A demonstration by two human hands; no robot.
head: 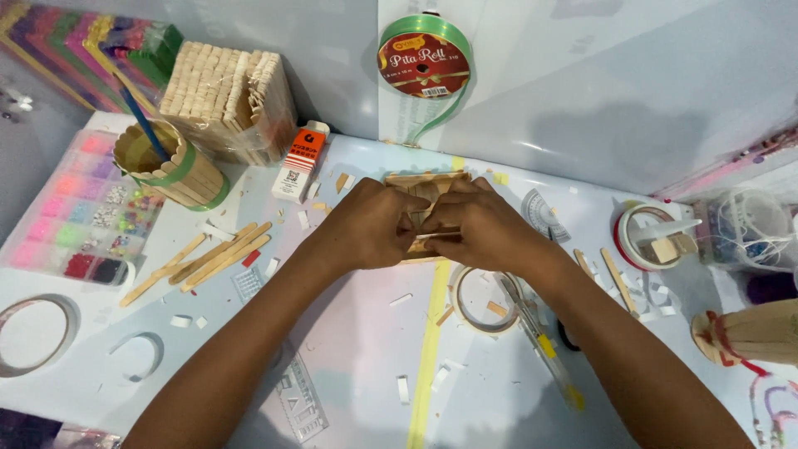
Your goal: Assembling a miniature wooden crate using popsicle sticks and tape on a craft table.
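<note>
Both my hands meet over a small flat frame of wooden craft sticks (424, 180) lying on the white table at the middle back. My left hand (376, 224) presses down on its left side, fingers curled onto the sticks. My right hand (482, 226) covers the right side and pinches a stick at the frame's front edge. Most of the frame is hidden under my fingers; only its far edge and a strip between the hands show.
Loose craft sticks (208, 258) lie at left, beside a stick-built cup (170, 166) with a blue brush, a stick bundle (229, 96), a glue box (299, 162) and a bead tray (79, 208). Tape rolls (482, 301), scissors (540, 337), a clear ruler (299, 403) and paper scraps surround my arms.
</note>
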